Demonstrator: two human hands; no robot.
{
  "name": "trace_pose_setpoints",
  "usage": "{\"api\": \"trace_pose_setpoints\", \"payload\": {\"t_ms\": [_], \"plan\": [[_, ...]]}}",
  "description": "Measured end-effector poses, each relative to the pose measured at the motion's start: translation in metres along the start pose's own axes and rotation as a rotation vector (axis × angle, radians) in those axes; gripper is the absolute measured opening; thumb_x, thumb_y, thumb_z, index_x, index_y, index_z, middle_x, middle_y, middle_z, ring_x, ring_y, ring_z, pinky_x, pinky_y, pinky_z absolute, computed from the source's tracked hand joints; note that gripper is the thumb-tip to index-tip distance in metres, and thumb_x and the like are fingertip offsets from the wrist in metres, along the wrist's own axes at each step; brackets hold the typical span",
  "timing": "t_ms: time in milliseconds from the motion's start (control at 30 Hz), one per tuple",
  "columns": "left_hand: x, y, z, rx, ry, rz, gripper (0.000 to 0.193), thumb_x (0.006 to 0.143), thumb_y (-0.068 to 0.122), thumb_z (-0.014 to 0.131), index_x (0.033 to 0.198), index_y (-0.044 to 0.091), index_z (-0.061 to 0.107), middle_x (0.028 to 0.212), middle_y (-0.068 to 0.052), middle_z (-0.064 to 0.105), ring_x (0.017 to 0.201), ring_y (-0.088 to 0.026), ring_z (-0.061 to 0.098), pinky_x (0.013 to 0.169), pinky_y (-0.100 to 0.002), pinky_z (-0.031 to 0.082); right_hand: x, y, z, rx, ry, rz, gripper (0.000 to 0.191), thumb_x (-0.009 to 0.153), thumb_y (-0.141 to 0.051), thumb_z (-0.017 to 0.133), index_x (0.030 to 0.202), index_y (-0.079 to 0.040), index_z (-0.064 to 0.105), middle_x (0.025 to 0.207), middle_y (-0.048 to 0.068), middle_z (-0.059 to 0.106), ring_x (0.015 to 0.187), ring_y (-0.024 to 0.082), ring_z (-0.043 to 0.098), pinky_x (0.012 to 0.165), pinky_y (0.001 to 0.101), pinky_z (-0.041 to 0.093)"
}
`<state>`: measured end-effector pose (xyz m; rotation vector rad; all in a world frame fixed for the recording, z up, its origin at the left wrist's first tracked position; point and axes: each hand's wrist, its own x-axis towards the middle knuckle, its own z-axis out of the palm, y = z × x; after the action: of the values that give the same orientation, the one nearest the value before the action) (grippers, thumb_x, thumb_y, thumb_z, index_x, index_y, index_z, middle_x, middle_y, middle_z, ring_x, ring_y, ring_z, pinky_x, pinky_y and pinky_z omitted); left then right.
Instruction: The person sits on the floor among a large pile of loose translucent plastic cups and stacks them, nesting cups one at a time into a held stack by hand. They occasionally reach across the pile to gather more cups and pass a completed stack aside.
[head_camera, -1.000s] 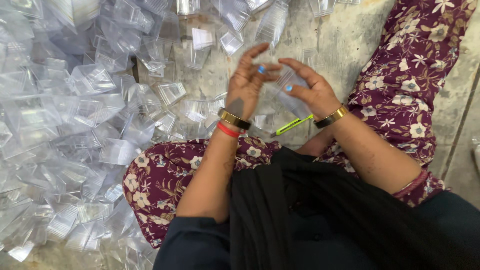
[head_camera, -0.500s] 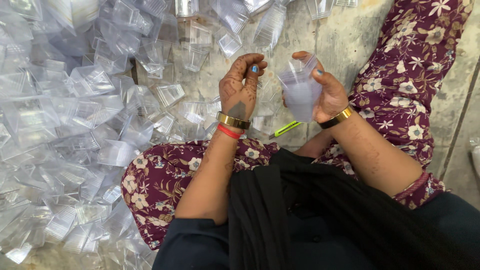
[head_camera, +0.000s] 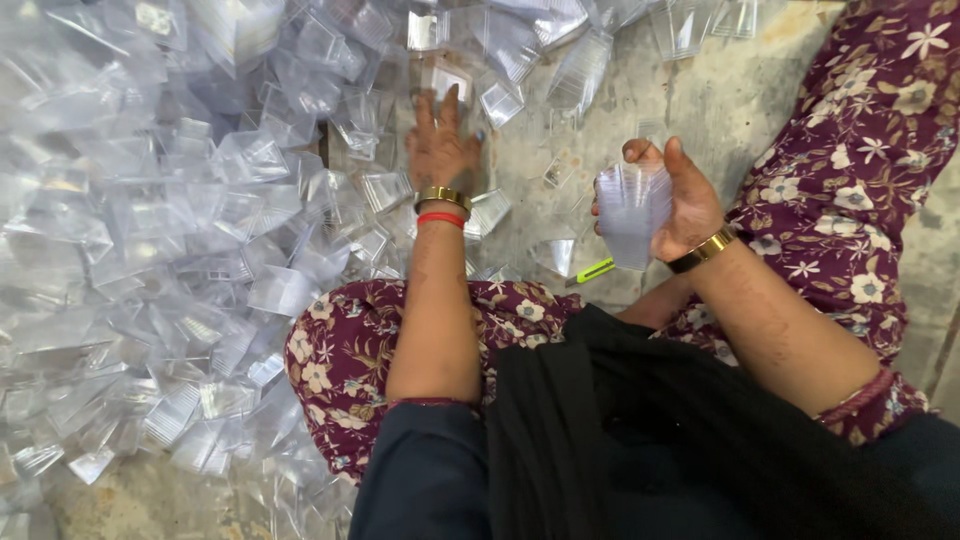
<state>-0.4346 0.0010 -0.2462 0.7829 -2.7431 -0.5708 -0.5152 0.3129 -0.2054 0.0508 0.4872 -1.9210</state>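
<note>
A bare concrete floor (head_camera: 700, 100) lay under the seated person, most of it buried beneath a wide heap of loose clear plastic cups (head_camera: 150, 220). The stack of nested clear cups (head_camera: 630, 215) sat upright in the right hand (head_camera: 680, 205), whose fingers and thumb were wrapped closed around it, above the floral-clad knee. The left hand (head_camera: 440, 150) was stretched forward, palm down and fingers spread flat on single cups at the heap's edge, gripping nothing that showed. A yellow-green pen-like tool (head_camera: 592, 271) lay on the floor just below the stack. Judging by the small stack against the heap, most cups remained unstacked.
</note>
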Motion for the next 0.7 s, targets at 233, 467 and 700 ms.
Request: {"api": "trace_pose_setpoints", "payload": {"t_ms": [233, 467, 700], "plan": [[-0.015, 0.058, -0.025, -0.114, -0.289, -0.049, 0.045, 0.074, 0.023, 0.077, 0.117, 0.023, 0.064, 0.120, -0.003, 0.064, 0.107, -0.035, 0.060, 0.093, -0.043, 0.050, -0.006, -0.002, -0.012, -0.072, 0.103, -0.066, 0.035, 0.105, -0.048, 0.065, 0.114, -0.014, 0.059, 0.105, 0.017, 0.071, 0.095, 0.036, 0.071, 0.079, 0.0508, 0.059], [-0.027, 0.107, -0.090, -0.287, -0.372, 0.397, 0.032, 0.071, 0.015, 0.071, 0.102, 0.019, 0.068, 0.114, 0.002, 0.070, 0.102, -0.031, 0.061, 0.090, -0.040, 0.051, 0.010, -0.002, -0.020, -0.878, 0.391, -0.101, 0.041, 0.102, -0.030, 0.063, 0.139, -0.012, 0.059, 0.111, 0.003, 0.066, 0.105, 0.013, 0.064, 0.092, 0.0301, 0.053], [-0.020, 0.077, -0.107, -0.717, -0.444, 0.385, 0.030, 0.074, 0.012, 0.072, 0.104, 0.015, 0.068, 0.129, -0.002, 0.066, 0.108, -0.021, 0.066, 0.084, -0.037, 0.055, 0.026, 0.000, -0.003, -0.692, 0.471, -0.051, 0.039, 0.099, -0.033, 0.061, 0.122, -0.003, 0.069, 0.107, 0.010, 0.073, 0.095, 0.020, 0.070, 0.084, 0.0356, 0.058]]}}
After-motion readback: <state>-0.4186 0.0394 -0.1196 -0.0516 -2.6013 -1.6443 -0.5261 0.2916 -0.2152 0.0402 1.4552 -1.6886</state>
